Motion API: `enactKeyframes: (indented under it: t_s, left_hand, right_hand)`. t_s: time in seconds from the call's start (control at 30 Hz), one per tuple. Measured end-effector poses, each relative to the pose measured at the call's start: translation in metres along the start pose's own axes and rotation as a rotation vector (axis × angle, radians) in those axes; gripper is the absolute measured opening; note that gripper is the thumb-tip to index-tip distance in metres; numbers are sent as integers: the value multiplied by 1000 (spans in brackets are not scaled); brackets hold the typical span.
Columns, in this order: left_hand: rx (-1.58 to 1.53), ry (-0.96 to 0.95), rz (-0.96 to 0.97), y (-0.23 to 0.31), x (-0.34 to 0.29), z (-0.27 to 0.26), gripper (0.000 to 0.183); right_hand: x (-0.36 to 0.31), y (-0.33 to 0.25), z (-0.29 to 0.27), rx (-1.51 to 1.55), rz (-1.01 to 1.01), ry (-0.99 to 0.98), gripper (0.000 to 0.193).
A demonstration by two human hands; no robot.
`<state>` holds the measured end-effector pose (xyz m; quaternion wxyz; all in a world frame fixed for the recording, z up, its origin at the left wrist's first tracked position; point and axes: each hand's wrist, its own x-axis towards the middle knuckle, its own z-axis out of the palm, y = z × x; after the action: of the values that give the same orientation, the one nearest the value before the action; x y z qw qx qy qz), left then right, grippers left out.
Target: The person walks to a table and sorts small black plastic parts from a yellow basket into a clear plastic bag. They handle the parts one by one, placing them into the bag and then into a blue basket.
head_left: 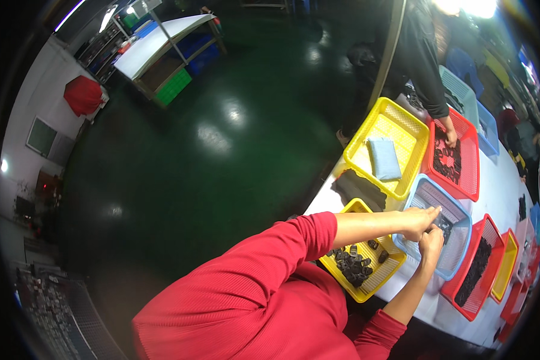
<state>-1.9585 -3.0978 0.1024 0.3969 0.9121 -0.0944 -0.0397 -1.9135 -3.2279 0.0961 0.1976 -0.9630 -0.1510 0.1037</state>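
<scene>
My left hand [418, 223] and my right hand [431, 242] meet over a light blue plastic basket [456, 252]. The fingers of both are drawn together, with the fingertips close to each other. Anything between them is too small or too hidden to make out. Small dark and greyish pieces [444, 225] lie in the blue basket just past my hands. Under my left forearm stands a small yellow basket [375, 287], partly covered by the arm, with a heap of small black plastic parts [355, 268] in it.
A larger yellow basket [357, 144] holds a pale blue packet [384, 159]. Beyond my hands, another person's hand [449, 133] reaches into a red basket [471, 174] of black parts. Another red basket [489, 231] with black pieces stands right. A dark cloth [360, 191] lies on the white table.
</scene>
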Motion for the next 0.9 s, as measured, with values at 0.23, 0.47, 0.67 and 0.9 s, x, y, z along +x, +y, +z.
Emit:
enactKeyframes:
  t_s: [0.23, 0.47, 0.67, 0.9]
  left_hand:
    - [15, 1, 14, -2, 4, 14, 93]
    - [84, 135, 13, -60, 17, 8, 89]
    - [-194, -94, -49, -12, -15, -37, 84]
    - [200, 127, 170, -46, 4, 11, 17]
  right_hand:
    - [15, 29, 22, 192, -186, 66, 40]
    - [-80, -39, -17, 760, -237, 26, 21]
    - [-96, 37, 128, 203, -378, -344, 49]
    - [-119, 22, 167, -211, -421, -285, 65]
